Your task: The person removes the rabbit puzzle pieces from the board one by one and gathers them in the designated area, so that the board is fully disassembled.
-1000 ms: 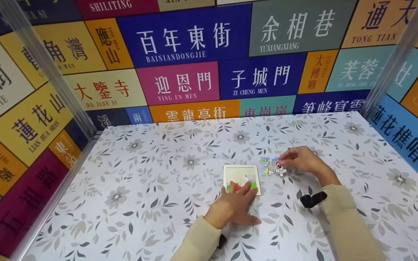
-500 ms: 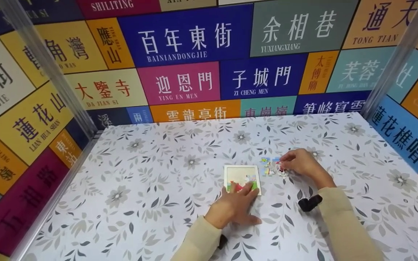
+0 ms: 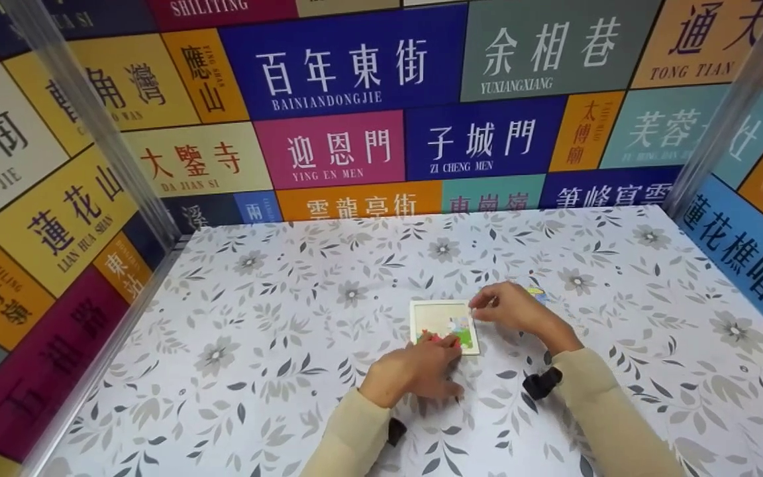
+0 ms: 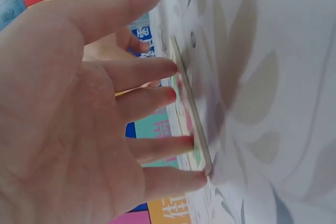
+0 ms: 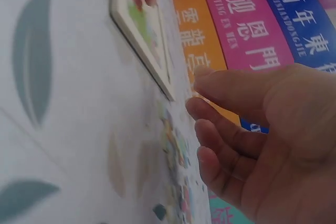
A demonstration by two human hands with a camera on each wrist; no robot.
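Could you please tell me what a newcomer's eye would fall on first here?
Probably the colourful wall of big lettering behind the flower-patterned table. Next, the pale puzzle frame near the table's middle, the left hand resting on its near part, the right hand by its far right corner. Loose puzzle pieces lie to the frame's right.

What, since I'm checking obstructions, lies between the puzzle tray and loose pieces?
In the head view, the right hand covers the stretch beside the puzzle tray.
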